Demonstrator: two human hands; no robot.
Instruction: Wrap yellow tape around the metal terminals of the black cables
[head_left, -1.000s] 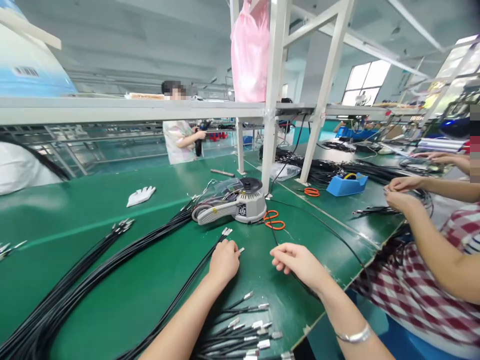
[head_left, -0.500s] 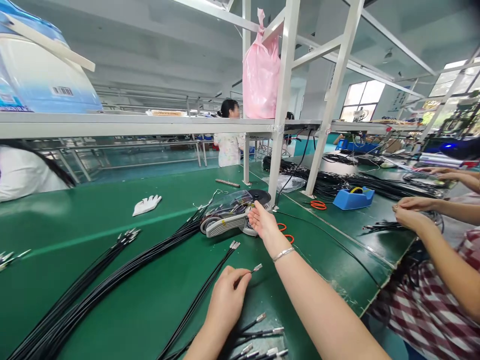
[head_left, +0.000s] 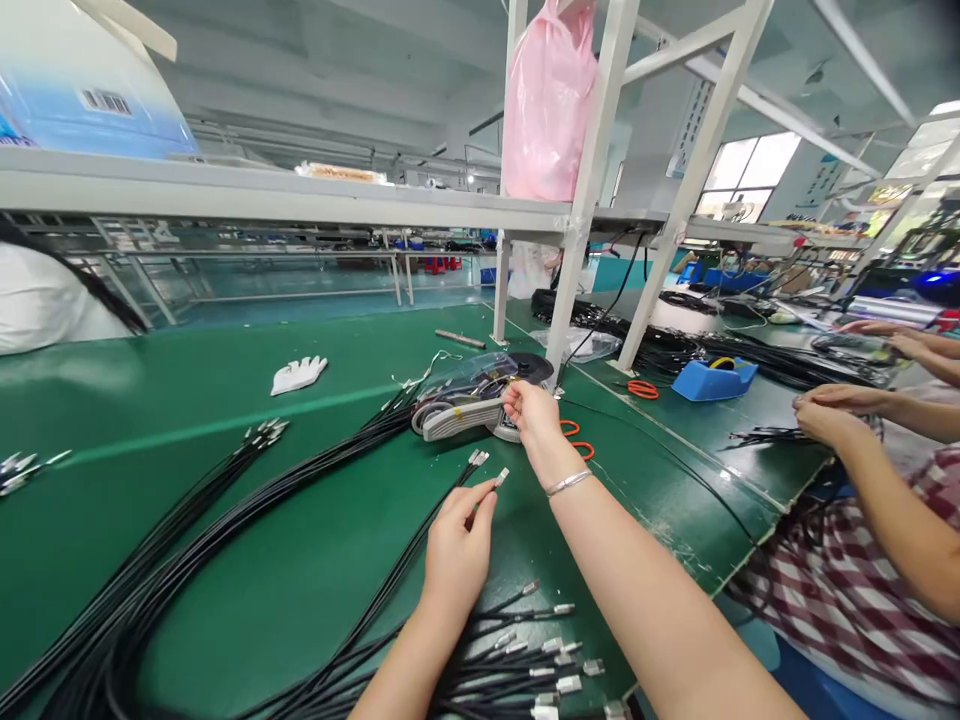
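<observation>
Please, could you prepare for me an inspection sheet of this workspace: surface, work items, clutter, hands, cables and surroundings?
Surface: green tabletop, with pale scuffs toward its right edge.
Work items: one silver-tipped cable end, and a grey machine behind it.
Clutter: white glove, blue tape dispenser, orange-handled scissors.
Hands: left hand pinches the cable end; right hand is at the grey machine, its grip unclear.
Cables: a black cable bundle curves across the left; more connector ends lie near the front edge.
Surroundings: white shelf bearing a pink bag; a co-worker's hands at the right.
</observation>
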